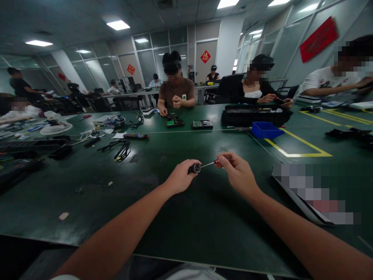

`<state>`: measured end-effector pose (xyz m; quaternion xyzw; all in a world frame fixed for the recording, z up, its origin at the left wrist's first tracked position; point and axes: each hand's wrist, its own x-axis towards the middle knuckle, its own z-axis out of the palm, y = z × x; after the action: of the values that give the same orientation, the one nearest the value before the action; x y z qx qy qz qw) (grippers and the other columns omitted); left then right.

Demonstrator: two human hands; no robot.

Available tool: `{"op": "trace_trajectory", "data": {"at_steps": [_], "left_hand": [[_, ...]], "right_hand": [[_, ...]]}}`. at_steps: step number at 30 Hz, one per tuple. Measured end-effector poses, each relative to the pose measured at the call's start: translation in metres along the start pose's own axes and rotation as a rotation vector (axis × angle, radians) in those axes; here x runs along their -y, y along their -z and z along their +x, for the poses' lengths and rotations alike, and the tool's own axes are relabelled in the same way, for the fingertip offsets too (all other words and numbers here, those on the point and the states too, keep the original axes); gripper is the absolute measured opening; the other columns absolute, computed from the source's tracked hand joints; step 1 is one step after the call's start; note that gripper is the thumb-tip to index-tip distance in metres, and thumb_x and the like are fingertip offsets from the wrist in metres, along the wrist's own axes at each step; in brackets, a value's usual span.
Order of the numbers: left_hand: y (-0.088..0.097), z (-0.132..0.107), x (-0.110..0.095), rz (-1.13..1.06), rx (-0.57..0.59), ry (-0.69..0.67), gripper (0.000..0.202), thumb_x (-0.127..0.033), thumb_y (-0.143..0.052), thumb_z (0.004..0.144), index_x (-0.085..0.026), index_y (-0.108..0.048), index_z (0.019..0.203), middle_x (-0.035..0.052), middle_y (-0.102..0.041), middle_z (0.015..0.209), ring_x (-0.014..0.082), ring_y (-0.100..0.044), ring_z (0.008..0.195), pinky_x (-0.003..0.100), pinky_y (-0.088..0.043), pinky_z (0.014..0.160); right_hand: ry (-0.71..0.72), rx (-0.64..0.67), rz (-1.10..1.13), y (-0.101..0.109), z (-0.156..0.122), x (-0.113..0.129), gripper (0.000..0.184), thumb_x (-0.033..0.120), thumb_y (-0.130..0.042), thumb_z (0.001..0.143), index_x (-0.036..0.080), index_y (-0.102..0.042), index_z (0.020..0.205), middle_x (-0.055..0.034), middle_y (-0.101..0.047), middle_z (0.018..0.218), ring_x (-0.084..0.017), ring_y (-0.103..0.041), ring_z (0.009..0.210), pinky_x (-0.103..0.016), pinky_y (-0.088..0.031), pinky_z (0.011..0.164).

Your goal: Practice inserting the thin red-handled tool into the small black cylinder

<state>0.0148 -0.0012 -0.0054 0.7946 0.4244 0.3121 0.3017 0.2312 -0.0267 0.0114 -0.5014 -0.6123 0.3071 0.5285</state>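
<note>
Both my hands are raised over the dark green table [163,217], close together. My left hand [181,177] is closed around a small dark cylindrical part with a shiny round end [196,168]. My right hand [237,171] pinches a thin screwdriver [211,163] by its reddish handle; its metal shaft points left and its tip touches the round end of the part.
A blurred flat device [305,194] lies at my right. Farther back are a blue bin [265,129], a black case [256,115], circuit boards [186,123], black cables [121,149] and yellow floor-tape lines [300,154]. Several people sit across the table at work.
</note>
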Motion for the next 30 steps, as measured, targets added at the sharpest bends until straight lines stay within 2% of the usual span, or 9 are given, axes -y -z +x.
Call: {"op": "trace_trajectory", "data": {"at_steps": [11, 16, 24, 27, 30], "left_hand": [[0.001, 0.000, 0.002, -0.031, -0.049, 0.050, 0.042, -0.018, -0.070, 0.082, -0.024, -0.064, 0.123, 0.0085, -0.067, 0.123, 0.0270, -0.061, 0.115, 0.045, -0.045, 0.104], [0.000, 0.000, 0.004, -0.028, -0.038, 0.011, 0.038, -0.018, -0.070, 0.083, -0.025, -0.067, 0.120, 0.0074, -0.068, 0.121, 0.0260, -0.062, 0.114, 0.045, -0.045, 0.103], [0.001, -0.001, 0.004, -0.043, -0.036, -0.015, 0.041, -0.021, -0.071, 0.084, -0.025, -0.066, 0.125, 0.0063, -0.068, 0.124, 0.0248, -0.061, 0.116, 0.044, -0.044, 0.105], [0.002, -0.002, 0.003, -0.038, -0.036, 0.005, 0.043, -0.021, -0.071, 0.085, -0.027, -0.065, 0.127, 0.0061, -0.068, 0.125, 0.0252, -0.061, 0.117, 0.044, -0.044, 0.105], [0.004, -0.002, 0.003, -0.021, -0.045, 0.003, 0.042, -0.020, -0.071, 0.084, -0.025, -0.066, 0.126, 0.0065, -0.068, 0.122, 0.0249, -0.062, 0.113, 0.042, -0.045, 0.101]], "right_hand": [[-0.006, -0.044, 0.065, 0.000, 0.002, -0.006, 0.033, 0.052, -0.063, 0.087, 0.020, -0.066, 0.094, -0.0064, -0.073, 0.083, -0.023, -0.070, 0.078, -0.043, -0.055, 0.079], [-0.065, -0.061, 0.161, -0.002, 0.004, -0.012, 0.032, 0.052, -0.065, 0.086, 0.020, -0.067, 0.092, -0.0061, -0.071, 0.083, -0.022, -0.068, 0.077, -0.042, -0.056, 0.080], [-0.169, -0.043, 0.294, -0.003, 0.008, -0.020, 0.031, 0.049, -0.070, 0.083, 0.019, -0.067, 0.091, -0.0055, -0.070, 0.084, -0.020, -0.067, 0.077, -0.040, -0.057, 0.080], [-0.129, -0.044, 0.232, -0.002, 0.006, -0.014, 0.031, 0.050, -0.067, 0.084, 0.020, -0.067, 0.092, -0.0060, -0.071, 0.084, -0.021, -0.068, 0.078, -0.039, -0.056, 0.079], [-0.055, -0.036, -0.025, 0.002, 0.002, -0.004, 0.034, 0.054, -0.063, 0.087, 0.020, -0.067, 0.084, -0.0045, -0.071, 0.074, -0.020, -0.065, 0.070, -0.036, -0.052, 0.070]]}}
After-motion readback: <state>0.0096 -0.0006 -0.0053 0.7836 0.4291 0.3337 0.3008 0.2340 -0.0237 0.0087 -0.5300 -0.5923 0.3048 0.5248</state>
